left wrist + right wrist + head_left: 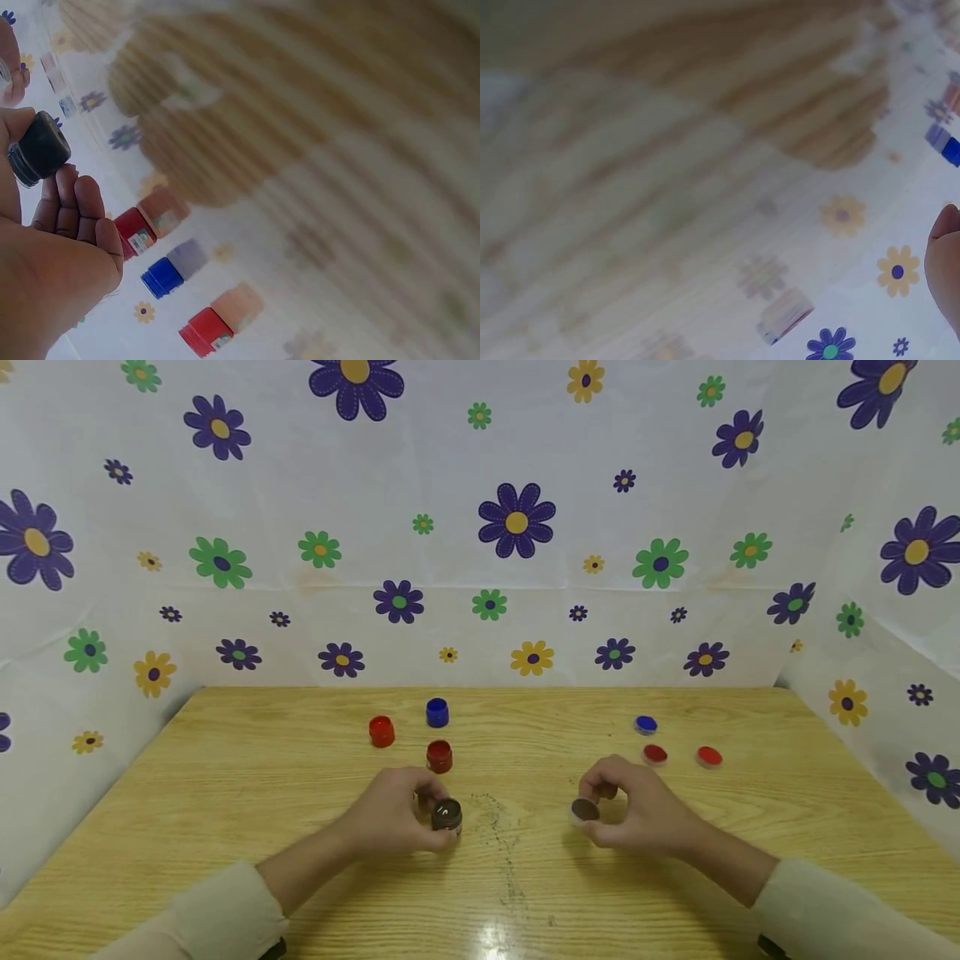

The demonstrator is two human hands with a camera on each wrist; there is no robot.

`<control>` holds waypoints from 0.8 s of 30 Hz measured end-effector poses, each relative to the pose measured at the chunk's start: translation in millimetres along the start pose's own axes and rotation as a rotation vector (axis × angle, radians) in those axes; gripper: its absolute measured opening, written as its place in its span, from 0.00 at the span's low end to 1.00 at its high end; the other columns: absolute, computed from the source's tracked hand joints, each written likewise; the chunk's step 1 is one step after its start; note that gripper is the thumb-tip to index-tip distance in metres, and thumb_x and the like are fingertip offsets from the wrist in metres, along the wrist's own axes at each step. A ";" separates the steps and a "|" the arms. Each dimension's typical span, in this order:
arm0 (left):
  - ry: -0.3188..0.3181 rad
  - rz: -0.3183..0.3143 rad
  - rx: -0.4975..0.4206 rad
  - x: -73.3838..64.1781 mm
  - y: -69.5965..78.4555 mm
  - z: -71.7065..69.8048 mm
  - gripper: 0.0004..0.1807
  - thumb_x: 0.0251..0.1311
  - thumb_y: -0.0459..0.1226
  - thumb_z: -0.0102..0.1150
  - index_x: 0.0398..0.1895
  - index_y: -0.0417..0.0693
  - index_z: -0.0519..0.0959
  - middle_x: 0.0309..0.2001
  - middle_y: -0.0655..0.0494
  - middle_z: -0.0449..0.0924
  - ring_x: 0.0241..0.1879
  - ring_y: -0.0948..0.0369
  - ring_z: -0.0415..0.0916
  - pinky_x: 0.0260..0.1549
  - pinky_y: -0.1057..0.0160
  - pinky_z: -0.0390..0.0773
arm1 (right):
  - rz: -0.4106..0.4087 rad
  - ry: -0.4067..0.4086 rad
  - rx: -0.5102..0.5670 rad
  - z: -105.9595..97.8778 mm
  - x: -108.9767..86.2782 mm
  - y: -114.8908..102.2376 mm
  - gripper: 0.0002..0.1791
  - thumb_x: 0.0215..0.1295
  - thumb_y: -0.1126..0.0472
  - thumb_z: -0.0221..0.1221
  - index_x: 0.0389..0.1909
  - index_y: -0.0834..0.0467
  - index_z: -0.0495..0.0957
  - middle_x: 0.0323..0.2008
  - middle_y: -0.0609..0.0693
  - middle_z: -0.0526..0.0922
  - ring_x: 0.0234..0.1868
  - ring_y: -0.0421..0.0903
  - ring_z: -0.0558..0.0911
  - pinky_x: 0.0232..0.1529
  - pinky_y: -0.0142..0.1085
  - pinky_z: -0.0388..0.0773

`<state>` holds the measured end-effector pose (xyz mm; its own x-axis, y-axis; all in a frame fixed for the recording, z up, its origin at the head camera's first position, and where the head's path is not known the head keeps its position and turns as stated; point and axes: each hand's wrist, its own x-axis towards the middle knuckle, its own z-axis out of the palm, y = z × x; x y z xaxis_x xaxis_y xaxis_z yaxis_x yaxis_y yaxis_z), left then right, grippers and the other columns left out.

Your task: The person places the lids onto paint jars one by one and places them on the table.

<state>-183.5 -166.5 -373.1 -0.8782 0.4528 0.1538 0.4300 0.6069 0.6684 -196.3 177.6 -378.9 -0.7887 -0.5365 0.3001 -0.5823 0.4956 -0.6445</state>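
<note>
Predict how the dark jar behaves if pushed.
The dark jar, held in the left hand, would likely slide before tipping, being squat. Its round wall could make it roll if toppled. Uncapped, with a glossy surface inside, it might spill.

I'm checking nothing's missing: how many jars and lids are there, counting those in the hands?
Jars: 4 (bright red jar, dark red jar, blue jar, blackish jar)
Lids: 4 (bright red lid, dark red lid, blue lid, blackish lid)
Total: 8
</note>
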 end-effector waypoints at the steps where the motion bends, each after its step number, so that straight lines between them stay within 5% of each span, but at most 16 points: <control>1: -0.002 0.003 -0.003 0.5 1.2 0.9 0.14 0.40 0.40 0.77 0.30 0.49 0.83 0.27 0.65 0.77 0.30 0.63 0.73 0.32 0.69 0.74 | -0.002 -0.005 0.009 1.1 0.6 -1.1 0.17 0.47 0.64 0.71 0.35 0.45 0.77 0.34 0.38 0.77 0.38 0.44 0.76 0.43 0.34 0.74; 12: -0.044 0.042 -0.020 6.9 12.5 11.4 0.15 0.39 0.39 0.76 0.32 0.49 0.82 0.28 0.66 0.78 0.31 0.64 0.74 0.33 0.69 0.74 | -0.045 -0.022 0.044 14.8 9.6 -13.7 0.17 0.45 0.63 0.71 0.35 0.46 0.77 0.35 0.38 0.78 0.38 0.46 0.76 0.43 0.35 0.75; 24: -0.097 0.146 0.085 12.4 22.6 23.1 0.15 0.39 0.39 0.74 0.32 0.50 0.80 0.30 0.66 0.77 0.32 0.69 0.73 0.36 0.70 0.76 | -0.071 -0.065 0.074 25.1 18.3 -27.6 0.17 0.45 0.62 0.70 0.36 0.46 0.76 0.36 0.38 0.77 0.39 0.46 0.77 0.44 0.37 0.76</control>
<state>-179.9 -132.0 -372.9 -0.7828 0.5984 0.1705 0.5708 0.5814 0.5798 -189.7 136.9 -373.3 -0.7300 -0.6129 0.3024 -0.6184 0.4039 -0.6741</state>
